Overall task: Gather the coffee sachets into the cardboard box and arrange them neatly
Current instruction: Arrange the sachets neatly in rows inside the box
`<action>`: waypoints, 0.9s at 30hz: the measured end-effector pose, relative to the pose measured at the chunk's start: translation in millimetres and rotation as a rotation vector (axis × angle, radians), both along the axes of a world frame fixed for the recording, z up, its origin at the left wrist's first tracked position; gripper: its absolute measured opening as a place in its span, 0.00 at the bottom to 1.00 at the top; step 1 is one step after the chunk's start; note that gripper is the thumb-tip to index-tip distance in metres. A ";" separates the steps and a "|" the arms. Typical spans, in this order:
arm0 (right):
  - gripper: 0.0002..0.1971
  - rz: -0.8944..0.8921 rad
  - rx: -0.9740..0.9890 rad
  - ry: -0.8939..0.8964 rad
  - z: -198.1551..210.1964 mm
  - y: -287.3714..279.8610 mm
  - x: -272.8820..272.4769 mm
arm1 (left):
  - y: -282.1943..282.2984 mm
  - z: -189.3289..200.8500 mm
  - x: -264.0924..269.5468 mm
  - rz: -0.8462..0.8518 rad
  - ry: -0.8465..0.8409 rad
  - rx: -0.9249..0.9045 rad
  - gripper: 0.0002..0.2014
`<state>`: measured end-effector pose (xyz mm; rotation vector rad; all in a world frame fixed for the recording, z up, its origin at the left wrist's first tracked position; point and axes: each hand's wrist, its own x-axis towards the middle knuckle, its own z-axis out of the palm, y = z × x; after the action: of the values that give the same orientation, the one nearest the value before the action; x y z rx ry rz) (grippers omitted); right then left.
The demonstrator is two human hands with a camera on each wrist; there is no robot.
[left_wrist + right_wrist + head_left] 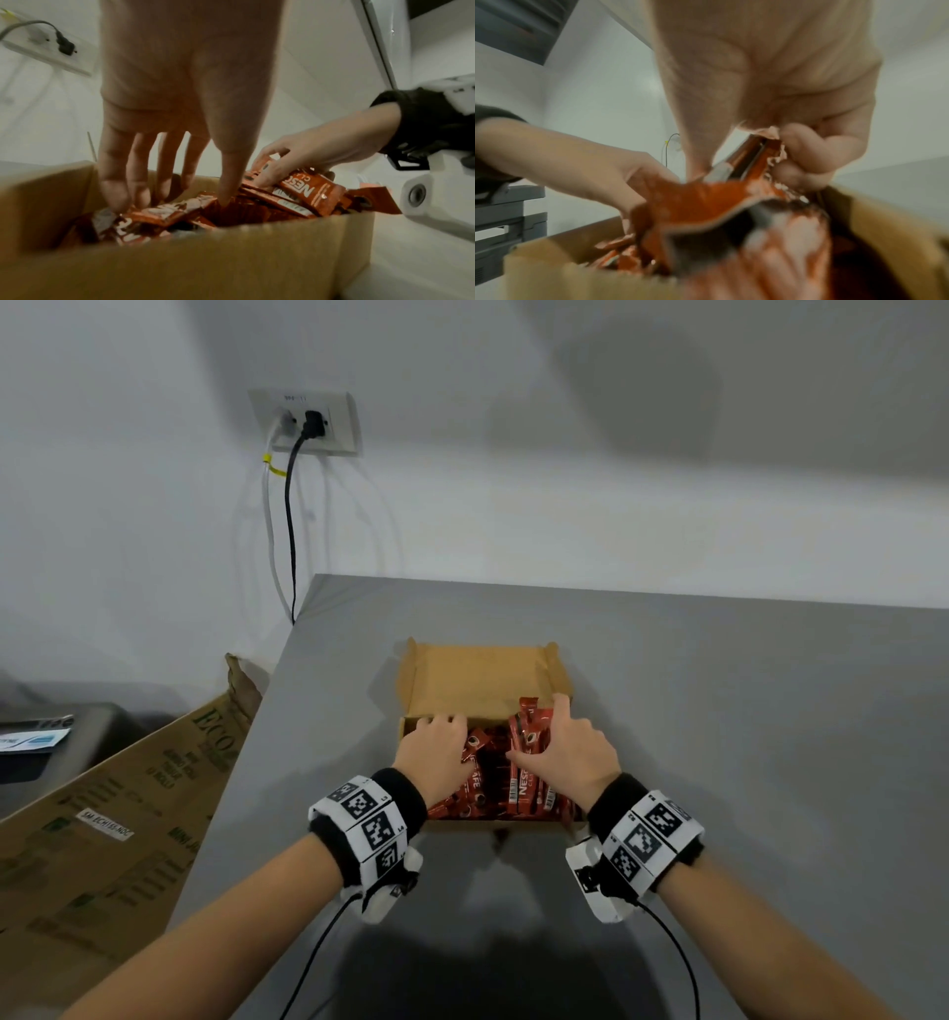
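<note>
An open cardboard box [477,677] sits on the grey table, its lid flap lying back. Several red coffee sachets [490,778] fill it in a loose heap. My left hand [441,726] reaches into the box's left side; in the left wrist view its straight fingers [120,182] and thumb touch the sachets [159,215] from above. My right hand [539,731] is at the box's right side and grips a bundle of sachets [746,160] between thumb and curled fingers [803,154], standing them on edge. The box's front wall [205,263] hides the lower layers.
The table [744,737] ends at its left edge near the box. A large printed carton [118,814] leans beside that edge, with a dark machine [51,742] behind it. A wall socket [308,421] with two cables hangs above the table's far left corner.
</note>
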<state>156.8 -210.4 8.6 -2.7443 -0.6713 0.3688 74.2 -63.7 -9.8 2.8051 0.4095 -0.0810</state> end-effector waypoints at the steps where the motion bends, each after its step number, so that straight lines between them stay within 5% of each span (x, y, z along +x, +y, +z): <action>1: 0.40 0.010 -0.004 -0.014 1.1 -1.2 0.3 | -0.1 -0.4 0.9 0.001 -0.007 0.017 0.19; 7: 0.40 0.065 0.005 -0.018 9.2 -7.8 2.9 | 9.2 0.2 -2.8 0.046 -0.048 -0.057 0.15; 14: 0.16 0.039 0.066 0.066 14.0 -21.6 4.7 | -0.7 3.1 -7.9 0.007 -0.048 -0.203 0.10; 21: 0.18 -0.023 0.293 0.184 17.3 -23.2 3.8 | -15.4 3.6 -3.5 0.045 0.022 -0.278 0.13; 27: 0.18 -0.045 0.271 0.169 13.0 -19.7 3.8 | -18.7 1.6 0.6 0.080 -0.003 -0.357 0.18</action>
<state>160.6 -230.0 21.6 -2.4360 -0.5685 0.4576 74.8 -82.4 -8.2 2.4359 0.4557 -0.1195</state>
